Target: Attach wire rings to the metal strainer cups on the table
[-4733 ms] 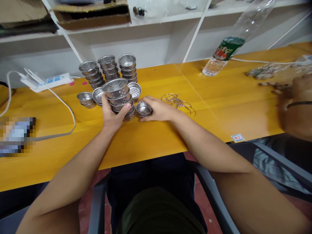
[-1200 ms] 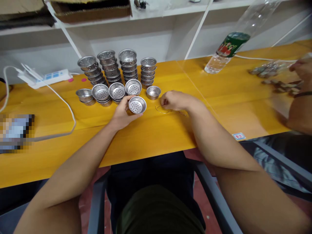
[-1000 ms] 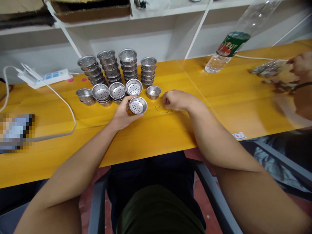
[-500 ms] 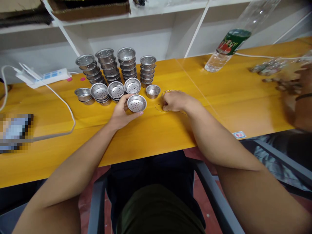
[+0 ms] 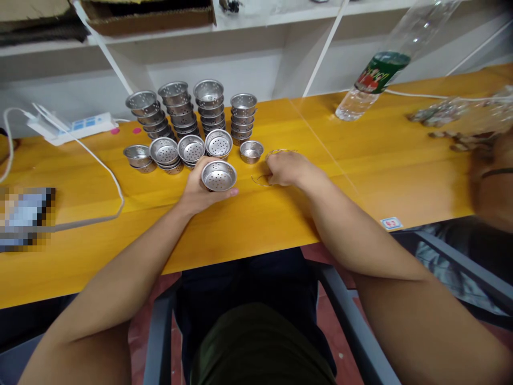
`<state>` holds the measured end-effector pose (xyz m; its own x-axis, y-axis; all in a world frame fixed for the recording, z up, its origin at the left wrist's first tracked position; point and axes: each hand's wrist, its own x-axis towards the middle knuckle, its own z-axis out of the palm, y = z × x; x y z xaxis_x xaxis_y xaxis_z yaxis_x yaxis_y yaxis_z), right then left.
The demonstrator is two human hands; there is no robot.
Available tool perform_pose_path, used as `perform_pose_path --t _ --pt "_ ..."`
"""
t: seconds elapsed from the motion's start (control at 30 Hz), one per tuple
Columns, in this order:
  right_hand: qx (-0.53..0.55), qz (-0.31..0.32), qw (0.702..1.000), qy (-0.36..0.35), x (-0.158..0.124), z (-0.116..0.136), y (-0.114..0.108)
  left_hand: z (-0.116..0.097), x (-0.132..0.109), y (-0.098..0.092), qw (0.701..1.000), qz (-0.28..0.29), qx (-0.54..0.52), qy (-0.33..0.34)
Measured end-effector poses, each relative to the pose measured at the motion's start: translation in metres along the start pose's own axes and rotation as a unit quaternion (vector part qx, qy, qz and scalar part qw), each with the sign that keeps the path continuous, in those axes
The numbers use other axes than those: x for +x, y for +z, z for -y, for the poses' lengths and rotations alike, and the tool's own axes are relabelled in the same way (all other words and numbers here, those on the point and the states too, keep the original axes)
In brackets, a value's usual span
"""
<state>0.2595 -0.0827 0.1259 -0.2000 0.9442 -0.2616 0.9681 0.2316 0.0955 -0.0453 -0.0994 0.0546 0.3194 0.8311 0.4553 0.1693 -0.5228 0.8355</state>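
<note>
A perforated metal cup (image 5: 219, 177) sits in my left hand (image 5: 197, 188), its open top tilted toward me and the thumb along its near side. My right hand (image 5: 287, 169) is closed low over the table, around a thin wire (image 5: 260, 181); loops of it show on both sides of the fingers. What the fingertips pinch is partly hidden. Between the hands, a little farther back, stands a single small metal cup (image 5: 251, 152). Stacks of similar perforated cups (image 5: 208, 99) rise behind my left hand, with shorter stacks (image 5: 163, 152) in front of them.
A water bottle (image 5: 372, 80) stands at the back right. Farther right, small bagged pieces (image 5: 436, 111) lie near another person's arm (image 5: 495, 182). On the left are a power strip (image 5: 74, 128), white cables and a blurred-out phone-like object (image 5: 26, 216). White shelving (image 5: 224, 51) borders the table's back.
The cup in my left hand has moved slightly left and toward me, and its tilt has changed. My right hand stays in nearly the same place, and the wire has shifted a little left.
</note>
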Motion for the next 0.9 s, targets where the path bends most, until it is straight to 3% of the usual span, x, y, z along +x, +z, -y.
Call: perform_pose_path --t 0.3,0.4,0.47,0.53,0.6,0.73,0.83,0.9 --pt "-0.039 0.029 0.998 -0.033 -0.001 -0.001 -0.004 -0.002 0.000 0.000 1.000 -0.010 -0.017 -0.021" --pt "0.042 -0.007 0.998 -0.052 0.003 -0.015 0.001 -0.002 0.000 0.001 1.000 -0.005 -0.019 -0.025" --pt "0.172 -0.048 0.979 -0.096 0.007 -0.026 0.005 -0.001 -0.001 0.002 0.999 -0.008 -0.029 -0.025" --pt "0.332 -0.083 0.924 -0.168 0.012 -0.034 0.010 0.001 0.000 0.003 0.999 -0.015 -0.039 -0.029" --pt "0.476 -0.097 0.838 -0.249 0.017 -0.036 0.016 0.005 0.000 0.004 0.998 -0.020 -0.049 -0.031" --pt "0.633 -0.108 0.684 -0.345 0.020 -0.020 0.024 0.015 0.002 0.007 0.996 -0.022 -0.080 -0.022" --pt "0.689 -0.097 0.622 -0.360 0.021 -0.006 0.027 0.020 0.001 0.009 0.992 0.001 -0.120 -0.032" --pt "0.705 -0.083 0.609 -0.355 0.022 0.000 0.029 0.023 0.000 0.010 0.989 0.017 -0.141 -0.036"
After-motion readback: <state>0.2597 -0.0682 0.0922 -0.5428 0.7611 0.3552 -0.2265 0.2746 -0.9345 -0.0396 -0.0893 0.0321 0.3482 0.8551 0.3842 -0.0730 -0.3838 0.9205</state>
